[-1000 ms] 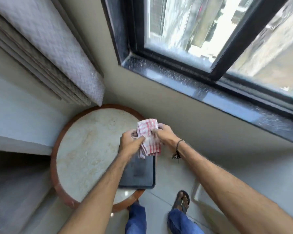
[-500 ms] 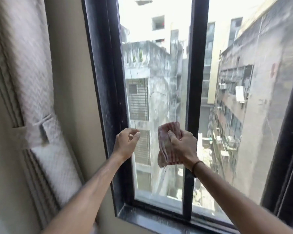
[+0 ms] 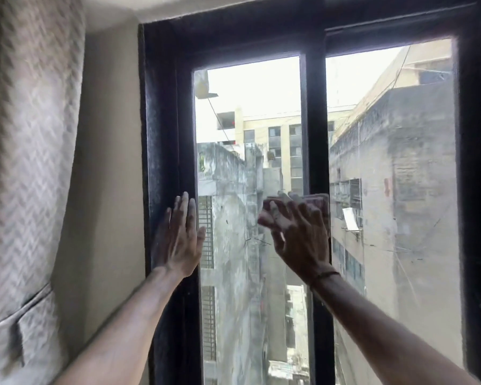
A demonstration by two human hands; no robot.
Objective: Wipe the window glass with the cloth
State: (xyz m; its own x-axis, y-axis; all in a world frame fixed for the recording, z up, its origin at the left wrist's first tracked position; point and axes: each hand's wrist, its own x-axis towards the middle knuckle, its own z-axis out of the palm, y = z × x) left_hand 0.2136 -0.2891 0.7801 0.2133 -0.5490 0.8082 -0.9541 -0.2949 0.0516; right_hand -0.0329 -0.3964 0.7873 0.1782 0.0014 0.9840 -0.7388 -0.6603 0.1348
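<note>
Against the window glass [image 3: 247, 129], right hand [image 3: 297, 232] pressing cloth [image 3: 321, 201], left hand [image 3: 179, 240] flat, fingers spread, on frame [image 3: 164, 134]

No text or label can be read.

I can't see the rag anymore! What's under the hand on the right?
The cloth is under the right hand, pressed to the window glass. Only its blurry pink top edge peeks above the fingers; the rest is covered. The left hand holds nothing.
</note>
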